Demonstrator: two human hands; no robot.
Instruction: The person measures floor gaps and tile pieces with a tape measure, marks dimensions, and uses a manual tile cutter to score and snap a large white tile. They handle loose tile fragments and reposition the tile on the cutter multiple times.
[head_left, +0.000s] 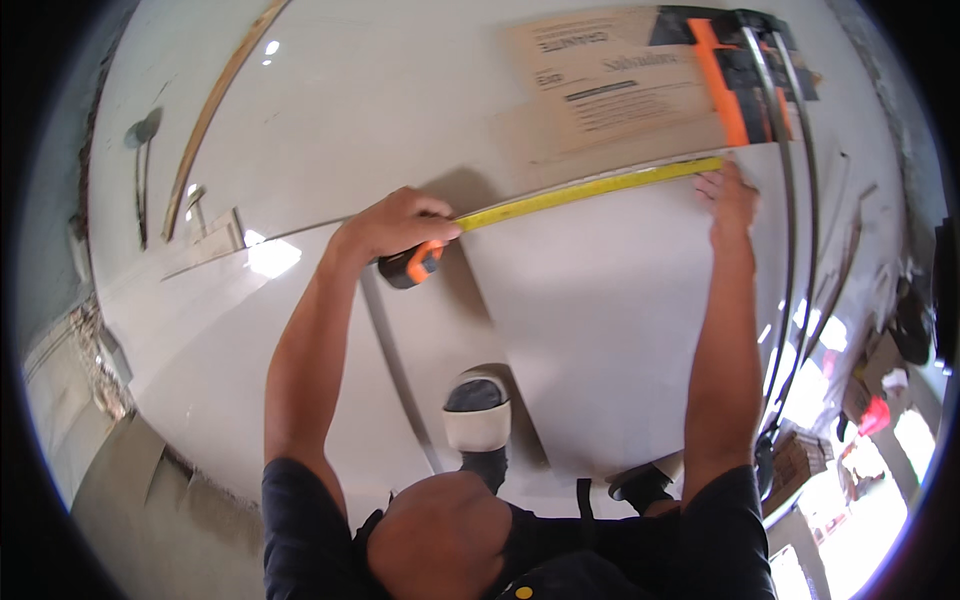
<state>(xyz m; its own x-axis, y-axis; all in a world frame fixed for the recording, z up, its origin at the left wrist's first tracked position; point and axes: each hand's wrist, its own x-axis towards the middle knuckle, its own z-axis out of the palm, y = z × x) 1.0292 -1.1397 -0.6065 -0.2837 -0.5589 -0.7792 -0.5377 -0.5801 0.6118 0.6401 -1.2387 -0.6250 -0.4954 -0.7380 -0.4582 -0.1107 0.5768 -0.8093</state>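
Observation:
An orange and black tape measure (410,264) is at my left hand (398,222), whose fingers are closed round it near the mouth. Its yellow blade (590,187) runs out to the right, slightly upward, along the long far edge of a pale slab (600,320). At the far end of the blade, my right hand (734,200) has its fingers closed on the tip, close to the slab's right corner. Part of the tape's case is hidden by my left hand.
Beyond the blade lies a flat cardboard sheet (620,85) with orange and black strips. Two long metal bars (790,200) stretch down the right side. A curved-looking wooden strip (215,110) lies at left. My sandalled foot (477,415) stands between slabs.

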